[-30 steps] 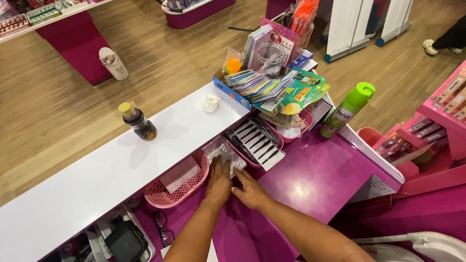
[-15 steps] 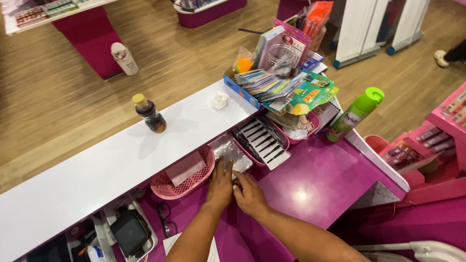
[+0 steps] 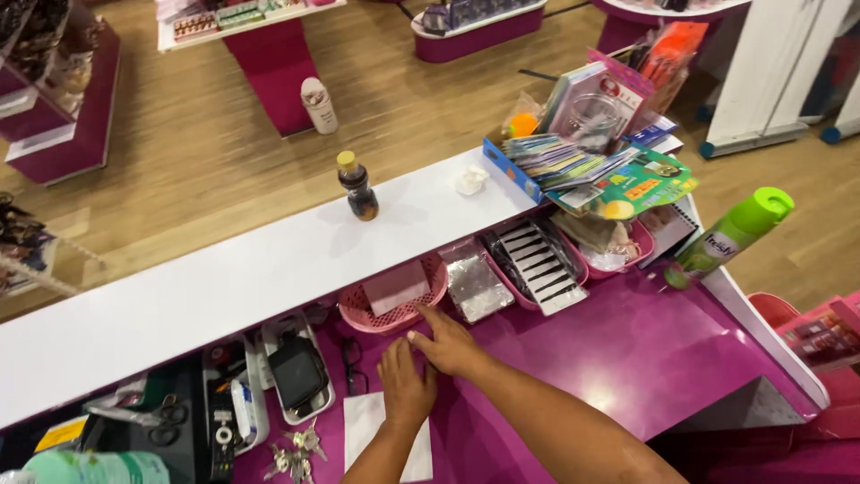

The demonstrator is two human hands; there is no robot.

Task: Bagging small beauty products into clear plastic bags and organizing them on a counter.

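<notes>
Both hands lie side by side on the purple surface (image 3: 627,358), and they touch each other. The left hand (image 3: 405,387) lies flat with its fingers (image 3: 400,351) pressed together and pointing away from the person. It holds nothing. Its wrist end rests on a white paper (image 3: 363,430) that lies on the surface. The right hand (image 3: 451,345) lies across the tips of the left fingers. Its fingers (image 3: 428,315) are a little spread and point at the pink basket (image 3: 354,314), which sits just past them. I cannot tell if the longest finger touches the basket. The right hand holds nothing too. A white card (image 3: 394,287) lies in the basket. Just to the right of the fingers lies a shiny bag (image 3: 475,287). Past that is a pink tray (image 3: 578,269) with black and white strips (image 3: 536,264) in it. To the left of the fingers lie black glasses (image 3: 352,363), then a white tray (image 3: 269,336) with a black phone (image 3: 297,372). Keys (image 3: 296,446) lie near the person, left of the paper. Far past the fingers runs a long white shelf (image 3: 224,287). A brown bottle (image 3: 356,186) with a yellow cap stands on it. A green spray can (image 3: 730,235) stands far off to the right.
</notes>
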